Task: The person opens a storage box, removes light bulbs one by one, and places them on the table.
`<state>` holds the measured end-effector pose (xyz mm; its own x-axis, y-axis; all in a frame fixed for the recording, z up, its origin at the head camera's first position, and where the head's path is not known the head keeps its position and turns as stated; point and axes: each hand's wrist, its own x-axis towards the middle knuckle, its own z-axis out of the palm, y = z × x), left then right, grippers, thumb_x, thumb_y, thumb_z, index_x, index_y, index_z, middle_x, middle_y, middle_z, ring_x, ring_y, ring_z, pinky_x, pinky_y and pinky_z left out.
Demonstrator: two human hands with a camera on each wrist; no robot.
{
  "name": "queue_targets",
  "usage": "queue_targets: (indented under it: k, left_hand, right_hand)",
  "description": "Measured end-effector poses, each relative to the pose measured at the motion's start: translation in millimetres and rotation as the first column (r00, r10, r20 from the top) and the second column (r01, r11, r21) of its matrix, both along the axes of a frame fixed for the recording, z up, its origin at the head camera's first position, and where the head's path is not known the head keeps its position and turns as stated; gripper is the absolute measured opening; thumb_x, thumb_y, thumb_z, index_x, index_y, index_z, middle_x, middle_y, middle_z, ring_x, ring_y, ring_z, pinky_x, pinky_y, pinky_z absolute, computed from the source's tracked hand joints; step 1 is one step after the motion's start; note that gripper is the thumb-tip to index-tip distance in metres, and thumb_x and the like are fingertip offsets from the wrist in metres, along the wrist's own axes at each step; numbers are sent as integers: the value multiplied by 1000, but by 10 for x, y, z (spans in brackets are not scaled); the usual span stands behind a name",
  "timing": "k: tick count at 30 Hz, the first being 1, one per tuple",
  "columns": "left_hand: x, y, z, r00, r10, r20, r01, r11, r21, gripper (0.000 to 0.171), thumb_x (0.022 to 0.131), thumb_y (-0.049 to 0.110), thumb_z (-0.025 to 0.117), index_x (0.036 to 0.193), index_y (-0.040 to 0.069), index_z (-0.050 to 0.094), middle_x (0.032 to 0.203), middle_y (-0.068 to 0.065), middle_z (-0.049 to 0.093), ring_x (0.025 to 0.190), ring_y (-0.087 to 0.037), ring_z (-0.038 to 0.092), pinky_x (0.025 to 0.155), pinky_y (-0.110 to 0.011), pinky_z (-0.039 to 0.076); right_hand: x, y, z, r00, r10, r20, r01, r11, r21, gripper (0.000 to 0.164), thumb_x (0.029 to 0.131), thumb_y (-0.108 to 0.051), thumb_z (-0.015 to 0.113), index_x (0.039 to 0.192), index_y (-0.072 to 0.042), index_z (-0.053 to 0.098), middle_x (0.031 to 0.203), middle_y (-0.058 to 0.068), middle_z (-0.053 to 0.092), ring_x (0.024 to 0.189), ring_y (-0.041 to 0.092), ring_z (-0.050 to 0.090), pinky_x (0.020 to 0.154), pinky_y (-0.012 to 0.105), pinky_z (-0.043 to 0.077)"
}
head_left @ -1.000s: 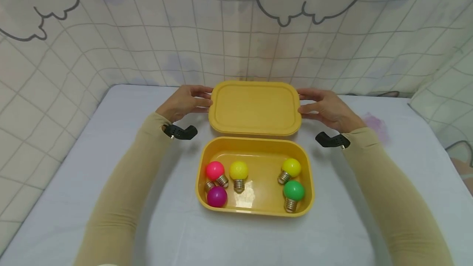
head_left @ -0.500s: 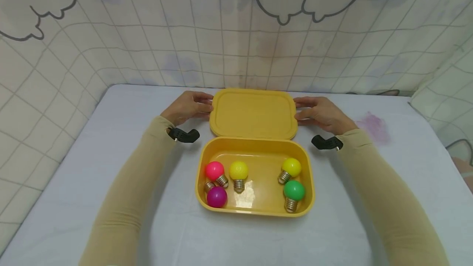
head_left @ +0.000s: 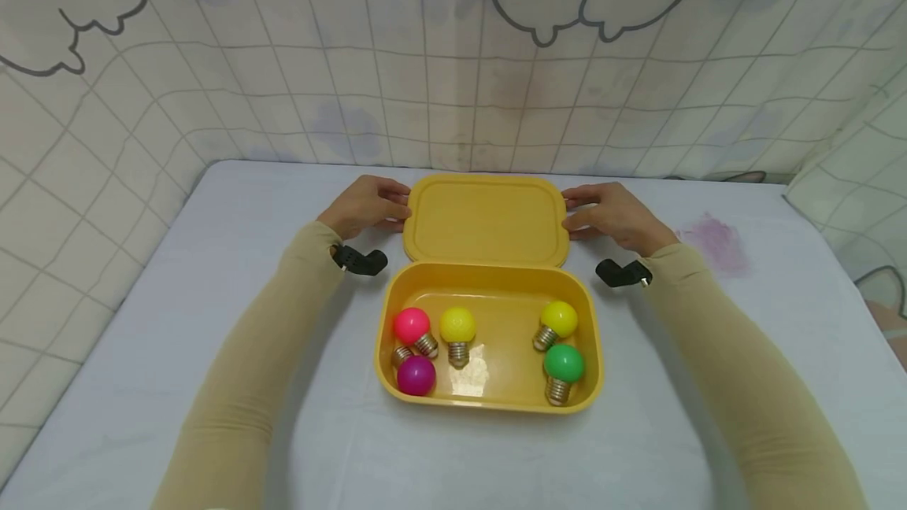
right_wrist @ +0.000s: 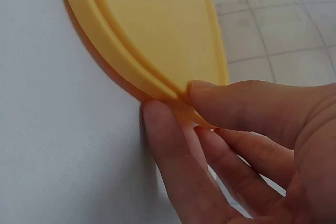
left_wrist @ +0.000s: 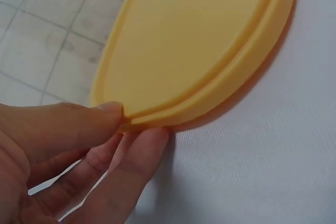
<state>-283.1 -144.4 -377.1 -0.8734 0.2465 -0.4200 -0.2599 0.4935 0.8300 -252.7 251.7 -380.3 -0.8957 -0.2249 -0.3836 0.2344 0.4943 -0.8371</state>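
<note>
A yellow lid (head_left: 487, 219) with rounded corners lies flat just behind the yellow box (head_left: 489, 409), close over the white table. At its left end my left hand (head_left: 364, 207) pinches the rim, thumb on top and fingers beneath, as the left wrist view shows with the lid (left_wrist: 194, 40). My right hand (head_left: 615, 217) pinches the opposite end the same way; in the right wrist view its thumb presses the top edge of the lid (right_wrist: 157, 30). Inside the uncovered box lie light bulbs: pink (head_left: 412, 326), purple (head_left: 416, 375), two yellow, one of them at left (head_left: 457, 326), and green (head_left: 564, 364).
The white-covered table (head_left: 453, 463) reaches up to a grid-patterned cloth wall (head_left: 453, 61) right behind the lid. A pink stain (head_left: 716, 242) marks the cloth at right. A dark cable (head_left: 882, 278) shows at the far right edge.
Both hands have brought the lid down and toward the box, so its near edge now sits right at the box's back rim. The box and bulbs have stayed in place.
</note>
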Motion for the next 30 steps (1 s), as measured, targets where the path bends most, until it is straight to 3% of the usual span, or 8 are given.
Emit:
queue_targets:
  k: [5,9,15,23,30]
  left_hand:
    - [31,51,74,999,-10,-32,7,998,-70,50,95,5,68,143,0,55,129,-16,58,102,-23,64,94,-33,60]
    - [56,63,115,999,-24,-36,20,993,-114,50,98,14,65,145,0,54,136,-18,59,111,-27,66,100,-37,58]
    - [64,56,151,999,-18,-41,14,994,-107,48,104,28,58,144,2,55,141,-16,61,120,-31,67,98,-39,59]
    - [117,18,172,997,-20,-72,16,998,-66,48,104,31,56,141,0,56,141,-17,60,124,-31,62,100,-41,58]
    - [206,-36,211,980,-61,-188,19,975,-220,47,103,40,55,139,10,61,135,-13,65,114,-29,67,106,-43,53]
  right_hand:
    - [-4,-26,21,999,22,-31,-20,999,50,63,95,-11,69,152,1,45,150,24,51,103,15,67,90,30,61]
    - [3,-41,33,999,26,-28,-25,999,48,61,99,-17,65,153,4,43,150,27,51,117,26,66,97,36,59]
    - [19,-51,68,999,42,-24,-41,998,56,62,104,-26,56,154,7,39,151,30,51,135,40,59,109,45,51]
    - [49,-48,98,999,48,-22,-46,996,83,62,105,-30,55,154,4,39,154,27,49,136,41,58,113,50,48]
    - [116,34,147,997,60,-48,-51,984,173,63,104,-37,55,155,-3,41,152,25,51,130,40,62,116,54,45]
